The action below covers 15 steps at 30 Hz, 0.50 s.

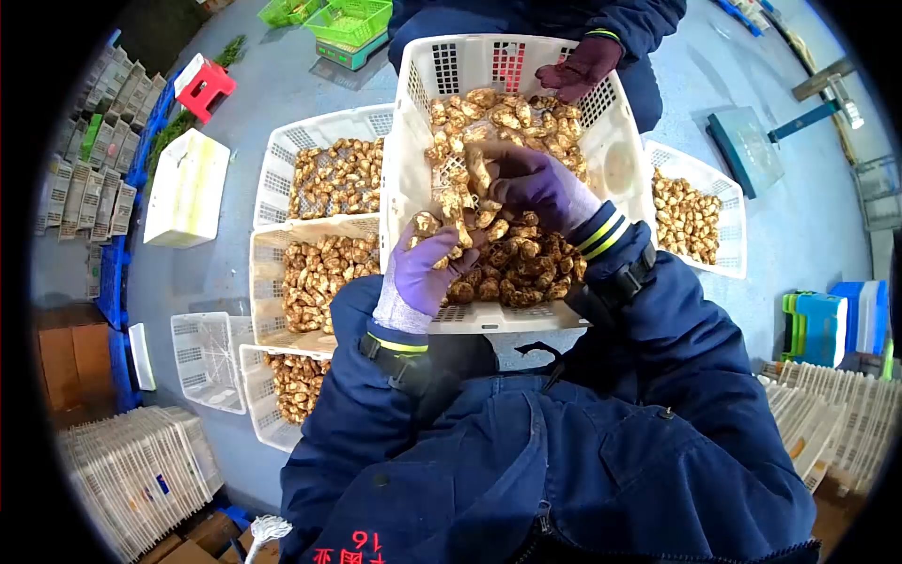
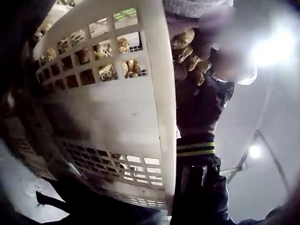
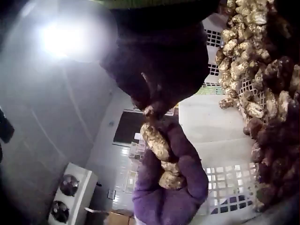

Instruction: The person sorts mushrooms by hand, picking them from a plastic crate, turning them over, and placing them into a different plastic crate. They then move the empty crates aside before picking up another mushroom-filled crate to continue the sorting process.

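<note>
Both hands wear purple-grey gloves over a large white crate [image 1: 631,174] of knobbly brown-and-cream mushrooms [image 1: 554,132]. My left hand [image 1: 418,277] is palm up, its fingers curled round several mushrooms [image 1: 456,216]. In the right wrist view those same mushrooms [image 3: 171,176] lie between the left hand's fingers [image 3: 145,178]. My right hand [image 1: 545,188] pinches one mushroom [image 1: 479,169] just above them. Seen from the right wrist, the right hand [image 3: 159,65] is dark, its fingertips close to the mushrooms. The crate wall [image 2: 122,103] fills much of the left wrist view.
Another person's gloved hand [image 1: 584,70] reaches in over the crate's far right corner. More crates of mushrooms stand left [image 1: 272,188] and right [image 1: 738,221]. A foam box [image 1: 188,188], red stool [image 1: 202,89] and green scale [image 1: 349,52] are on the floor.
</note>
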{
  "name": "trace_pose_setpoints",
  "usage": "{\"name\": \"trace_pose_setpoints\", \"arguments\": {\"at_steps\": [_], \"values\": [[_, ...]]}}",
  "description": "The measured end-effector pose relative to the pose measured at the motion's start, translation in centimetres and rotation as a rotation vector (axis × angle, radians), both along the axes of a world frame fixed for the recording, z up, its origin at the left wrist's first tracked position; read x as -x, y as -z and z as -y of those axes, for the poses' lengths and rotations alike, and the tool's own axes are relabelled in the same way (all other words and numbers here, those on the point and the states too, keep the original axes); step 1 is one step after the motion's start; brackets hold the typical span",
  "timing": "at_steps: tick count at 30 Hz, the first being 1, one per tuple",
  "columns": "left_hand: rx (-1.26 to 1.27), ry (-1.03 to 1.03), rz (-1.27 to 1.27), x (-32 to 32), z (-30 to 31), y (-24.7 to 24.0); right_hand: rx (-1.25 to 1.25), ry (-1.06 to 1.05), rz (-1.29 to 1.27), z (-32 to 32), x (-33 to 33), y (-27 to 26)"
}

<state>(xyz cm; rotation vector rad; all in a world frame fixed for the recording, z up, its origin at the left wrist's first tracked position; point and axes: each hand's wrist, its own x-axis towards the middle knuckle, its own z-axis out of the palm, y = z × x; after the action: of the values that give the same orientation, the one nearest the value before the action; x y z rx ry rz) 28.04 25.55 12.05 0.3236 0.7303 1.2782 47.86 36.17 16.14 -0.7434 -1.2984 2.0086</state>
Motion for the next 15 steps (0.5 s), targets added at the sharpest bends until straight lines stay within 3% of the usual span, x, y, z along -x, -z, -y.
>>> {"name": "trace_pose_setpoints", "arguments": {"at_steps": [4, 8, 9, 15], "values": [[-0.074, 0.038, -0.009, -0.5, -0.2, -0.8, 0.01, -0.03, 0.175, 1.4, 0.9, 0.4], [-0.129, 0.158, 0.192, 0.1, -0.7, -0.5, -0.029, 0.036, 0.166, 0.9, 1.1, 2.5], [-0.135, 0.17, 0.202, 0.1, -0.8, -0.6, -0.035, 0.06, 0.081, 1.1, 1.4, 3.1], [-0.091, 0.149, 0.162, 0.0, -0.9, -0.4, -0.067, 0.001, 0.248, 0.1, 0.6, 2.7]]}}
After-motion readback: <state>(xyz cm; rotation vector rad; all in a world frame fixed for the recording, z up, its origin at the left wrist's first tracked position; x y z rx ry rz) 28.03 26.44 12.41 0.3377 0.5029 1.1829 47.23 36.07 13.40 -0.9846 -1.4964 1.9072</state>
